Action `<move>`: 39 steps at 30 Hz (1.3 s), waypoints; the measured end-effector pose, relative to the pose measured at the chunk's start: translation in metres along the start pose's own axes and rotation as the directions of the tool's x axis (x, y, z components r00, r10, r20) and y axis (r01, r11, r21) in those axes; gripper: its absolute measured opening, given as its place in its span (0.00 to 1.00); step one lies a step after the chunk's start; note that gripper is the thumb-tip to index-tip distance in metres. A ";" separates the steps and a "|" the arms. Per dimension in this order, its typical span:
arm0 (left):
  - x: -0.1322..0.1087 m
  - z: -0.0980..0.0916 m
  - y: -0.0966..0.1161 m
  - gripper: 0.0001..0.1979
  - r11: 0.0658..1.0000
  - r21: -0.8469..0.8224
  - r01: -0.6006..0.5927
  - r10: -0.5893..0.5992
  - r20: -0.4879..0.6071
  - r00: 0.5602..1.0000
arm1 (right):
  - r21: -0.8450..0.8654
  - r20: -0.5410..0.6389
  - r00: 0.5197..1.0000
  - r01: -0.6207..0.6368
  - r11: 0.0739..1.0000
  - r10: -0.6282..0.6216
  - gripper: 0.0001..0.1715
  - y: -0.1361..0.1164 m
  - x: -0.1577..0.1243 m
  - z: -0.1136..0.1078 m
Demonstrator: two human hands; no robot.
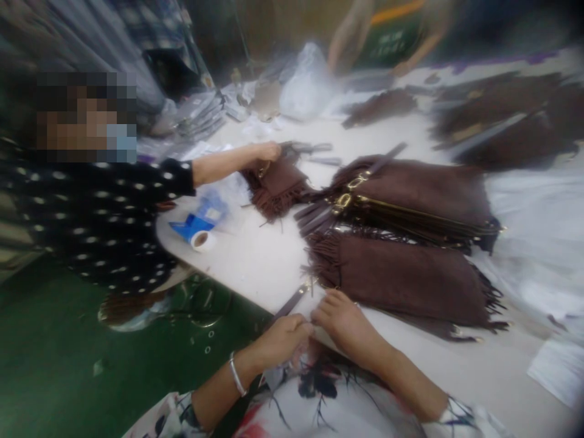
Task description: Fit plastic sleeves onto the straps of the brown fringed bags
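Note:
My left hand (285,337) and my right hand (340,319) meet at the near edge of the table, both with fingers curled in. What they hold between them is hidden and blurred. A brown strap (291,302) with a gold-coloured clasp lies just beyond my left hand. Right beside my right hand rests a stack of dark brown fringed bags (406,277), lying flat. Behind it is another pile of brown bags (424,185) with gold-coloured rings and zips.
At the left a co-worker in a dotted top (91,225) reaches over a small brown fringed piece (280,185). A white tape roll (203,241) and blue packet (189,227) lie near the table edge. Clear plastic (538,243) covers the right side; more brown bags (511,121) lie behind.

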State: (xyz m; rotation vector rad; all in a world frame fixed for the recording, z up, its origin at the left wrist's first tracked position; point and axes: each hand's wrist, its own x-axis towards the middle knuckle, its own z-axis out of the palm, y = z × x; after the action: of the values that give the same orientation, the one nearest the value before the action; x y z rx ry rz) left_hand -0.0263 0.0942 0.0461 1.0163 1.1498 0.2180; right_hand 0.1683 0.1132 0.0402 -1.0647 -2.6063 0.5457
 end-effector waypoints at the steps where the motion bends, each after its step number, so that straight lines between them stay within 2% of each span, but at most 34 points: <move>1: -0.004 -0.003 0.002 0.20 0.997 -0.076 0.010 -0.007 0.040 0.999 | 0.008 -0.006 1.000 -0.016 1.000 0.016 0.04 0.001 -0.002 0.000; 3: -0.017 -0.012 0.004 0.24 0.976 -0.214 0.031 -0.011 0.092 0.996 | 0.011 -0.026 0.999 -0.045 0.999 0.045 0.04 0.003 -0.005 0.000; 5: -0.032 -0.023 0.002 0.29 0.962 -0.266 0.056 -0.024 0.122 0.992 | 0.014 -0.046 0.997 -0.060 0.998 0.061 0.05 0.003 -0.007 0.001; 8: -0.050 -0.037 -0.006 0.25 0.957 -0.252 0.146 -0.091 0.214 0.972 | 0.023 -0.069 0.995 -0.068 0.997 0.070 0.05 0.002 -0.007 0.005; 12: -0.058 -0.041 -0.012 0.21 0.948 -0.222 0.229 -0.158 0.296 0.942 | 0.016 -0.084 0.994 -0.074 0.997 0.075 0.04 0.002 -0.007 0.010; 20: -0.052 -0.045 0.006 0.18 0.960 -0.222 0.171 -0.129 0.194 0.973 | -0.033 -0.107 0.993 -0.053 0.998 0.050 0.08 0.004 -0.005 0.009; 24: -0.043 -0.044 0.001 0.19 0.964 -0.206 0.167 -0.137 0.155 0.978 | -0.046 -0.140 0.990 -0.039 0.998 0.033 0.09 0.006 -0.006 0.014; 30: -0.028 -0.031 -0.005 0.17 0.977 -0.174 0.126 -0.115 0.071 0.991 | -0.065 -0.148 0.989 -0.016 0.998 0.006 0.07 0.007 -0.007 0.009; 33: -0.025 -0.027 0.001 0.17 0.990 -0.108 0.094 -0.087 0.066 0.994 | -0.068 -0.138 0.990 -0.005 0.998 -0.005 0.06 0.008 -0.006 0.003; 39: -0.018 -0.027 0.009 0.16 0.987 0.161 0.005 -0.021 0.095 0.995 | -0.062 -0.111 0.994 0.001 0.998 -0.008 0.04 0.006 -0.003 0.003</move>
State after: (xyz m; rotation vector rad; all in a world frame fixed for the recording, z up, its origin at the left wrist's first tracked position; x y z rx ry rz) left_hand -0.0538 0.1034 0.0635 1.1488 1.0988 0.0655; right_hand 0.1730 0.1138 0.0347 -1.0761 -2.5425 0.3951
